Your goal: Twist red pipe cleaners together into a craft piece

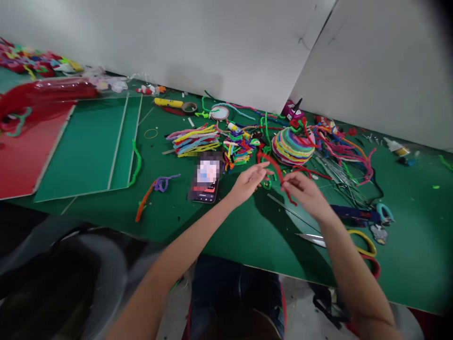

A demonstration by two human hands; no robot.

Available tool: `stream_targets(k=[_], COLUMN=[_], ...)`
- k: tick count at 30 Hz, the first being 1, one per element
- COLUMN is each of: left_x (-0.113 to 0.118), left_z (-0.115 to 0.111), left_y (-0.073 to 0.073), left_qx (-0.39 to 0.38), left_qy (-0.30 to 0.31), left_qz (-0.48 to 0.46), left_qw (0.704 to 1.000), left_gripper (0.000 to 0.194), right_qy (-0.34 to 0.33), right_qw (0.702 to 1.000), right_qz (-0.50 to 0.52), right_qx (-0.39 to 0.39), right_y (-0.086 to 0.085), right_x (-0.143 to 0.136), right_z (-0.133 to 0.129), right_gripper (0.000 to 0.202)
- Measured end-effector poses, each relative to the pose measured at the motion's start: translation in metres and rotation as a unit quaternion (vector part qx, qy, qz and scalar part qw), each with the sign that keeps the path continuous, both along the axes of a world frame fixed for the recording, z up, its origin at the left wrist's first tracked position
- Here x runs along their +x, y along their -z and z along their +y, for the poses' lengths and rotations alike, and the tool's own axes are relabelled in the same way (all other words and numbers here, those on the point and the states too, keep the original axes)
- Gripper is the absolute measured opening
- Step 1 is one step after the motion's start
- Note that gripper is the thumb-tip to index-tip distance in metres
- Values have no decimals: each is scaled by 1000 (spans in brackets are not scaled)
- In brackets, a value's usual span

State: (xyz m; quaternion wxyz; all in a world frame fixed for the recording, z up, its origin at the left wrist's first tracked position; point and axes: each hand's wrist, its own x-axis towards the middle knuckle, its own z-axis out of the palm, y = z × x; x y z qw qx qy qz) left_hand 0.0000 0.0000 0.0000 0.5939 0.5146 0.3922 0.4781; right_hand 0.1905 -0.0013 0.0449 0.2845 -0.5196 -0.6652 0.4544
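Observation:
A bent red pipe cleaner is pinched in my right hand, its short end hanging below the fingers. My left hand is just left of it, fingers stretched out and the tips close to the red strip; whether they touch it I cannot tell. Behind the hands sits a round piece wound in rainbow-coloured pipe cleaners. A pile of short, cut multicoloured pieces lies beyond my left hand, beside a stack of longer pipe cleaners.
A phone with a lit, blurred screen lies left of my hands. Scissors lie under my right forearm, near dark-blue-handled pliers. Loose pipe cleaners spread at right. Green boards lie at left; a white wall stands behind.

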Motion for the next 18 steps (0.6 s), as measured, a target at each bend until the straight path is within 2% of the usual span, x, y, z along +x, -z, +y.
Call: stream_targets(k=[2, 5, 7, 10, 14, 18], left_x=[-1, -1, 1, 3, 0, -9], left_z=[1, 1, 0, -1, 2, 8], left_y=[-1, -3, -6, -11, -15, -13], left_qx=[-36, -81, -116, -180, -239, -210], left_qy=[-1, -18, -47, -95, -119, -170], left_qz=[-65, -165, -256, -369, -435, -443], left_qw=[997, 983, 959, 907, 860, 855], left_gripper=[32, 18, 11, 11, 15, 18], right_qy=[-43, -52, -57, -82, -119, -158], right_qw=[999, 996, 994, 988, 980, 967], right_qz=[0, 2, -11, -46, -67, -75], right_qx=[-30, -70, -94, -127, -142, -184], right_y=[8, 13, 14, 12, 11, 7], right_x=[-13, -23, -22, -15, -8, -8], right_z=[-15, -32, -38, -43, -51, -63], right_gripper=[25, 26, 30, 35, 34, 35])
